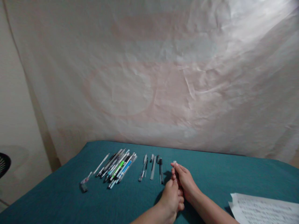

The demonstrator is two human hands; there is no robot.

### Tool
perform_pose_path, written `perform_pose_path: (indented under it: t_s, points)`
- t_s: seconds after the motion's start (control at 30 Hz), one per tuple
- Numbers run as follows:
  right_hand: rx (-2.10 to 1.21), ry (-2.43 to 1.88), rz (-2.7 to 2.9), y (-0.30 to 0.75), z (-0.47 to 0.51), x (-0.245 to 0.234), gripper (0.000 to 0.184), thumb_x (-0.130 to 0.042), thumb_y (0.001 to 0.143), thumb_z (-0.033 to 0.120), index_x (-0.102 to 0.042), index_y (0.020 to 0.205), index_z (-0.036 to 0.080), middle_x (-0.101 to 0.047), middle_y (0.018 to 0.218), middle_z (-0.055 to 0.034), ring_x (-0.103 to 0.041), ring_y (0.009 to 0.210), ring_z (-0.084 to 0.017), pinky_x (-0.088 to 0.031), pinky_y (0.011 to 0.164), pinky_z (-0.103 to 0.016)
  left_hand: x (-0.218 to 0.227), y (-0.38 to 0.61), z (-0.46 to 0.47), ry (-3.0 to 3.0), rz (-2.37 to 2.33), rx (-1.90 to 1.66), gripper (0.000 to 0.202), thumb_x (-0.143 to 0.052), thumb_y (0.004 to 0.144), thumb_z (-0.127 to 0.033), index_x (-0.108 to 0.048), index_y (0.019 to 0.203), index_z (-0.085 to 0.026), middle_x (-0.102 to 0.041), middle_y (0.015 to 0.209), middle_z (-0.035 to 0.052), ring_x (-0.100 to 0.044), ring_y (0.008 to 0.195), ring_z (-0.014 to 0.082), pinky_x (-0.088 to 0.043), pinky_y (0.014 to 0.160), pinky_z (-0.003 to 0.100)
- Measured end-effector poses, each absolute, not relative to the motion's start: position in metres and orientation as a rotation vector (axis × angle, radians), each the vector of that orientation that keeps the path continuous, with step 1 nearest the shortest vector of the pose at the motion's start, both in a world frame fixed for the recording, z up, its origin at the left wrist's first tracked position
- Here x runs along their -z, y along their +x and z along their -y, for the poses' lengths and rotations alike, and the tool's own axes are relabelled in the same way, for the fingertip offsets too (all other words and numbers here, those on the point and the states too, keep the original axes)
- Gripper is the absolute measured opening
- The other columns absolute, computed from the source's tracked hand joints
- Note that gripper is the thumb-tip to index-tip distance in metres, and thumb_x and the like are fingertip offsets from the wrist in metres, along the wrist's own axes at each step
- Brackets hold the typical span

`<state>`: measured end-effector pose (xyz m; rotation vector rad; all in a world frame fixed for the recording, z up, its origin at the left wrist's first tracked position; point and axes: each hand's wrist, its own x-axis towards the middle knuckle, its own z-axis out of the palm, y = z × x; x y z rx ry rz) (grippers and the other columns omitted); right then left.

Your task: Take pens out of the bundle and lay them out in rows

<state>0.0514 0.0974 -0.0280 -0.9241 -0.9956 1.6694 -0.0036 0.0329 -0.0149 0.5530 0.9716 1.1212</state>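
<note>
Both my hands meet over the teal cloth on the table (210,174). My right hand (185,182) is closed around a thin pen (174,163) whose pale tip sticks out past the fingertips. My left hand (171,197) is closed as well, its fingers pinching the same pen lower down. Just to the left lie a few single pens (153,168) side by side, with a dark pen (161,171) nearest my hands. Farther left is a pile of several pens (118,168), some green and blue.
A printed sheet of paper (263,210) lies at the right near edge. A small grey cap or eraser (83,186) sits left of the pile. A wrinkled pale sheet (163,77) hangs behind the table. A dark round object (3,165) shows at the far left.
</note>
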Motion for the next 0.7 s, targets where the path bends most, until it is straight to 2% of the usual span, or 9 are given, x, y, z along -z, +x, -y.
perform_pose_path:
  t_s: [0.3,0.7]
  points:
    - [-1.548,-0.996,1.073,0.0495,-0.0901,0.0227,0.039,-0.047,0.07,0.055,-0.054,0.077,0.017,-0.044,0.043,0.0062,-0.036,0.036,-0.008,-0.029,0.038,-0.019,0.0136,-0.0013,-0.0311,0.61,-1.012,-1.096,0.053,-0.027,0.066,-0.07,-0.041,0.083,-0.022,-0.023,0.047,-0.0107,-0.01,0.036,0.0014,-0.004,0.038,0.018]
    - [-1.475,-0.983,1.137,0.0509,-0.0885,0.0236,0.045,-0.042,0.07,0.06,-0.054,0.074,0.016,-0.042,0.042,0.0057,-0.034,0.036,-0.008,-0.027,0.039,-0.019,0.014,-0.0004,-0.0303,0.677,-1.018,-1.102,0.048,-0.031,0.069,-0.066,-0.042,0.085,-0.022,-0.021,0.047,-0.0109,-0.012,0.035,0.0017,-0.007,0.037,0.017]
